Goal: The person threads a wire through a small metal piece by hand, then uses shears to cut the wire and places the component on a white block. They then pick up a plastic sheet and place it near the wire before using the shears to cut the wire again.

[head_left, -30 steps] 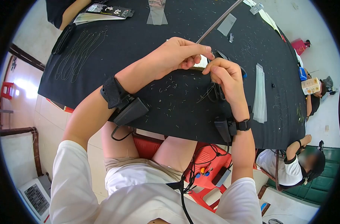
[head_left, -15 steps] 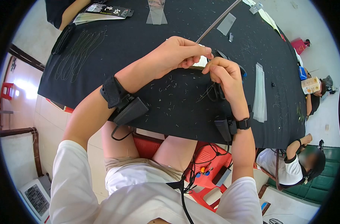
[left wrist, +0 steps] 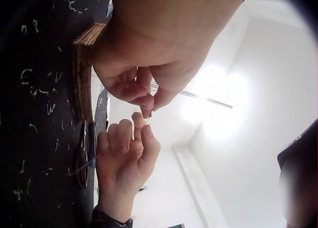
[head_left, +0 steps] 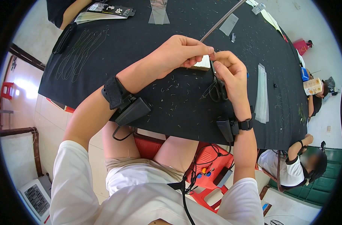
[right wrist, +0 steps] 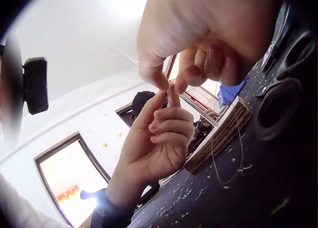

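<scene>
My left hand [head_left: 178, 56] and right hand [head_left: 234, 78] meet at their fingertips above the dark table. The left thumb and index finger pinch a tiny dark piece with a thin line [left wrist: 148, 120] at it. Right thumb and index finger close on that line just below, the other right fingers curled. A fine loop of line [right wrist: 213, 161] hangs below the right hand. Behind the left fingers a slim metal rod [head_left: 219, 23] slants up. Under the hands lies a white-topped block with brown layered edges [right wrist: 218, 138]. Black-handled scissors [head_left: 217, 93] lie beneath the right hand.
Short line clippings [head_left: 171, 88] litter the black tablecloth. Looped lines [head_left: 81, 56] lie at left, clear strips [head_left: 261, 93] at right. Clear plastic sleeves [head_left: 158, 13] and a black package [head_left: 111, 11] lie farther back. Another person [head_left: 291, 165] sits at right.
The right index finger and thumb have spread apart slightly and shifted right and up, showing more of the scissors. The left hand stays almost in place, still pinching.
</scene>
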Demonstrator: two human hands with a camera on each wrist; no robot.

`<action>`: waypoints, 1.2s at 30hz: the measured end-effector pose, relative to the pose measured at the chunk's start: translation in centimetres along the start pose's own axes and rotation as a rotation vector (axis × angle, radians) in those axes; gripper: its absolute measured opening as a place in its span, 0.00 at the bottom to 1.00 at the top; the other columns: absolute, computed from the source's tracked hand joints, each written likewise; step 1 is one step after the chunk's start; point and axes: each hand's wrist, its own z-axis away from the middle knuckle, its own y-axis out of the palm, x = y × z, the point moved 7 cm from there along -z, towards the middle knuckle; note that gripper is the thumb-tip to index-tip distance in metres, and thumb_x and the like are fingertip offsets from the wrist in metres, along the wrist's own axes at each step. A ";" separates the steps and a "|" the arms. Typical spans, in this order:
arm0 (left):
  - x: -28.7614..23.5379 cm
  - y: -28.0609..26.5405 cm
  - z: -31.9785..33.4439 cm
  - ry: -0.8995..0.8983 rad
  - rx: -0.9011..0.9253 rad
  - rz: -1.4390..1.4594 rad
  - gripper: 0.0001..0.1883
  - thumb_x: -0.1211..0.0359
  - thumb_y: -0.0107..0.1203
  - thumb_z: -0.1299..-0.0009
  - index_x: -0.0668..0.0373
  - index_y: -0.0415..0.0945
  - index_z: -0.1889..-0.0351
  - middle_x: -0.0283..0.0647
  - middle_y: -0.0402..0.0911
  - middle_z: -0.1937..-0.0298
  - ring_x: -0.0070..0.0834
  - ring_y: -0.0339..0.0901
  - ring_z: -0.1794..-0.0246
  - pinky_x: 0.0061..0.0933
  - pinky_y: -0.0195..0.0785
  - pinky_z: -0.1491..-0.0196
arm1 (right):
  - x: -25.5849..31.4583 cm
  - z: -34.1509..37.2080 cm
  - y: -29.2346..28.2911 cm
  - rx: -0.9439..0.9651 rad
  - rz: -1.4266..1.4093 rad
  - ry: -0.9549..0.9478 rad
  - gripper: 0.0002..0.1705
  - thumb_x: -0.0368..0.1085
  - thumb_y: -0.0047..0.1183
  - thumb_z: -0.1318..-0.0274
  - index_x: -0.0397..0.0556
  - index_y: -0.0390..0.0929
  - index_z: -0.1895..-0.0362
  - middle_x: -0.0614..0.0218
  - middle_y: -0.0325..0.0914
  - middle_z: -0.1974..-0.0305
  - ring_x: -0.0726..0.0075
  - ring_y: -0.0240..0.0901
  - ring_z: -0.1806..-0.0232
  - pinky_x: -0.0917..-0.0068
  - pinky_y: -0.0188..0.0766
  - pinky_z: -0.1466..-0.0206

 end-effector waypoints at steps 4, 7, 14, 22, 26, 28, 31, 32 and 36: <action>-0.3 0.1 0.2 0.019 -0.010 -0.017 0.16 0.59 0.54 0.36 0.64 0.77 0.61 0.24 0.62 0.83 0.10 0.56 0.84 0.11 0.48 0.80 | 0.5 0.0 -0.6 -0.106 0.035 -0.068 0.09 0.29 0.54 0.51 0.44 0.73 0.63 0.82 0.62 0.83 0.92 0.52 0.82 0.89 0.45 0.80; -0.3 0.0 0.2 0.023 -0.015 -0.037 0.16 0.59 0.54 0.36 0.63 0.77 0.60 0.24 0.62 0.83 0.10 0.56 0.83 0.12 0.48 0.80 | 0.8 0.0 -1.0 -0.163 0.067 -0.123 0.09 0.28 0.55 0.52 0.45 0.73 0.63 0.84 0.60 0.84 0.93 0.50 0.83 0.90 0.43 0.81; 0.0 -0.1 0.1 0.013 -0.011 -0.040 0.16 0.60 0.54 0.37 0.63 0.77 0.59 0.25 0.63 0.81 0.10 0.57 0.82 0.11 0.49 0.79 | 0.8 0.0 -1.2 -0.178 0.156 -0.188 0.08 0.27 0.56 0.53 0.45 0.75 0.66 0.85 0.58 0.85 0.94 0.47 0.84 0.90 0.40 0.82; 0.1 0.0 0.1 -0.010 -0.007 -0.040 0.14 0.62 0.54 0.36 0.62 0.78 0.60 0.26 0.64 0.80 0.11 0.58 0.81 0.12 0.49 0.79 | 0.9 0.1 -1.3 -0.184 0.178 -0.188 0.06 0.28 0.55 0.52 0.44 0.75 0.66 0.85 0.58 0.85 0.94 0.47 0.84 0.91 0.41 0.81; 0.0 0.2 0.2 -0.007 0.010 -0.052 0.14 0.61 0.53 0.36 0.62 0.78 0.60 0.26 0.64 0.80 0.11 0.58 0.82 0.12 0.49 0.79 | 0.7 0.1 -1.2 -0.173 0.158 -0.162 0.05 0.29 0.53 0.50 0.44 0.74 0.66 0.85 0.60 0.84 0.94 0.49 0.84 0.91 0.41 0.81; -0.1 0.2 0.3 -0.008 0.015 -0.056 0.14 0.61 0.52 0.35 0.62 0.78 0.60 0.26 0.64 0.80 0.11 0.58 0.81 0.12 0.50 0.79 | 0.6 0.0 -1.2 -0.169 0.141 -0.165 0.05 0.29 0.53 0.49 0.44 0.74 0.66 0.85 0.60 0.84 0.94 0.49 0.84 0.91 0.41 0.81; -0.1 0.4 0.3 -0.018 0.020 -0.046 0.15 0.61 0.51 0.35 0.63 0.77 0.59 0.26 0.64 0.80 0.11 0.58 0.81 0.11 0.51 0.79 | 0.7 0.1 -1.2 -0.162 0.120 -0.160 0.04 0.29 0.52 0.49 0.44 0.73 0.66 0.85 0.60 0.84 0.94 0.49 0.84 0.91 0.41 0.81; -0.1 0.4 0.3 -0.027 0.019 -0.033 0.15 0.61 0.51 0.34 0.63 0.77 0.59 0.26 0.64 0.80 0.11 0.58 0.82 0.11 0.51 0.79 | 0.6 0.1 -1.2 -0.159 0.117 -0.153 0.04 0.29 0.52 0.48 0.43 0.73 0.66 0.85 0.60 0.84 0.95 0.49 0.84 0.91 0.41 0.81; -0.2 0.4 0.3 -0.026 0.005 -0.040 0.15 0.62 0.50 0.34 0.64 0.77 0.59 0.26 0.65 0.80 0.11 0.58 0.82 0.10 0.52 0.79 | 0.6 0.2 -1.2 -0.161 0.121 -0.147 0.04 0.29 0.52 0.48 0.43 0.73 0.66 0.85 0.61 0.84 0.95 0.49 0.84 0.91 0.41 0.81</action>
